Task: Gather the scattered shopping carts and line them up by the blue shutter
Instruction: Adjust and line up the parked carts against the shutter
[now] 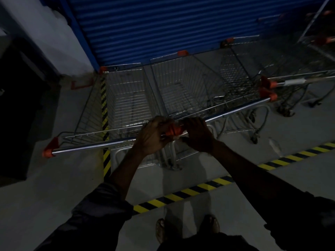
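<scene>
Shoes, two, stand on the grey floor at the lower edge of the head view, toes toward the carts. Dark sleeves cover both upper forearms. Hazard tape, yellow and black, crosses the floor between the shoes and the carts.

Left hand: fingers curled round the right end of the first handle bar.
Right hand: fingers curled round the left end of the second handle bar.
Both hands sit just beside each other, with an orange end cap showing between them.

First cart: wire basket, directly ahead of the left hand, nose at the foot of the blue shutter; whether it touches cannot be told.
Second cart: alongside on the right, ahead of the right hand.
Third cart: next along, well apart from both hands.
Further carts: dim, at far right.
White wall: left of the shutter.
</scene>
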A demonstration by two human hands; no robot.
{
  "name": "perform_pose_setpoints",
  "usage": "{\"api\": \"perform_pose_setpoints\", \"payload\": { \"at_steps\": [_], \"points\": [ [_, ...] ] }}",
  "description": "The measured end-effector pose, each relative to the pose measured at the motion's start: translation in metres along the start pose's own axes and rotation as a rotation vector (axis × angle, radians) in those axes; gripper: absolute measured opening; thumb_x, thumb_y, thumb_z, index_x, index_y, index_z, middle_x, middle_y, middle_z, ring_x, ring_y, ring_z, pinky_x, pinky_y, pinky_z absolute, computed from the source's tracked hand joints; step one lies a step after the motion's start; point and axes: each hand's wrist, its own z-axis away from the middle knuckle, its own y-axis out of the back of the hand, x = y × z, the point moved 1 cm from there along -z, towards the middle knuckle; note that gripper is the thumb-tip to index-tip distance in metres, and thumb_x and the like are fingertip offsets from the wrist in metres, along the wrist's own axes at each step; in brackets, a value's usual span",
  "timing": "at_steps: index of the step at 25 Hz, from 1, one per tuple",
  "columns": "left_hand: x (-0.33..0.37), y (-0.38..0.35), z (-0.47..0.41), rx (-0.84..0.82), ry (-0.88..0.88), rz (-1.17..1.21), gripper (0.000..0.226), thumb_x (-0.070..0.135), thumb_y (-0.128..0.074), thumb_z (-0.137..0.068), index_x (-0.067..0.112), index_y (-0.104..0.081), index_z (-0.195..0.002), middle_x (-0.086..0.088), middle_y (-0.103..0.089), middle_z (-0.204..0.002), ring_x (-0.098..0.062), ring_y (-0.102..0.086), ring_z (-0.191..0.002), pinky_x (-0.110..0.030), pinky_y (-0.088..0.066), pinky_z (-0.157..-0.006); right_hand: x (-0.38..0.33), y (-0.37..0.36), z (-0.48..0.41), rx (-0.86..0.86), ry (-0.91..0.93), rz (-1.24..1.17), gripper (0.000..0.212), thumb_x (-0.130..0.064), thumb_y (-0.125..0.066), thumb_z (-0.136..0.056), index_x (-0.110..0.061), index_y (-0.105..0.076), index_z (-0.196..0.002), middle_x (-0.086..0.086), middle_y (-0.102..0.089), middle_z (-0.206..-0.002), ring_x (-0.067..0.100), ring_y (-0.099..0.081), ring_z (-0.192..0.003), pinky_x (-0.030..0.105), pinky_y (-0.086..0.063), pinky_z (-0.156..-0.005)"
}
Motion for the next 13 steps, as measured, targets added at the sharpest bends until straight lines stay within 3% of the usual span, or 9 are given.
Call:
{"api": "perform_pose_setpoints", "payload": {
  "at_steps": [4,7,9,13],
  "points": [
    [0.035,-0.008,-0.018,-0.023,-0.002,-0.16,0.052,0.064,-0.054,-0.089,0.027,-0.069,-0.124,-0.001,-0.064,-0.133,-0.029,-0.061,-0.118,-0.045,-0.047,-0.097,0.048,0.023,0.019,-0.031,-0.115,0.078,0.064,-0.041,-0.066,-0.073,-0.014,-0.061,-0.131,0.011,-0.063,-0.129,0.036,-0.054,-0.124,0.052,-0.033,-0.104],
    [0.04,-0.021,-0.023,-0.096,0.025,-0.083,0.052,0.052,-0.049,-0.093,0.017,-0.069,-0.125,-0.009,-0.067,-0.129,-0.033,-0.058,-0.123,-0.046,-0.049,-0.102,0.088,0.042,0.032,-0.152,-0.059,0.105,0.073,-0.029,-0.075,-0.073,-0.017,-0.054,-0.142,0.007,-0.059,-0.138,0.032,-0.05,-0.131,0.051,-0.029,-0.108],
    [0.042,-0.032,-0.022,-0.105,0.031,0.0,0.051,0.045,-0.05,-0.097,0.012,-0.065,-0.133,-0.013,-0.064,-0.135,-0.031,-0.051,-0.132,-0.041,-0.042,-0.111,0.102,0.051,0.031,-0.191,-0.056,0.117,0.057,-0.027,-0.07,-0.084,-0.018,-0.057,-0.139,0.007,-0.061,-0.138,0.033,-0.052,-0.129,0.049,-0.029,-0.107],
    [0.049,-0.038,-0.021,-0.113,0.112,0.042,0.067,0.057,-0.034,-0.104,0.005,-0.061,-0.137,-0.018,-0.058,-0.143,-0.032,-0.049,-0.139,-0.043,-0.037,-0.117,0.112,0.055,0.02,-0.262,-0.035,0.083,0.037,-0.031,-0.054,-0.101,-0.026,-0.06,-0.137,0.004,-0.064,-0.133,0.033,-0.053,-0.126,0.05,-0.029,-0.108]
  ]
}}
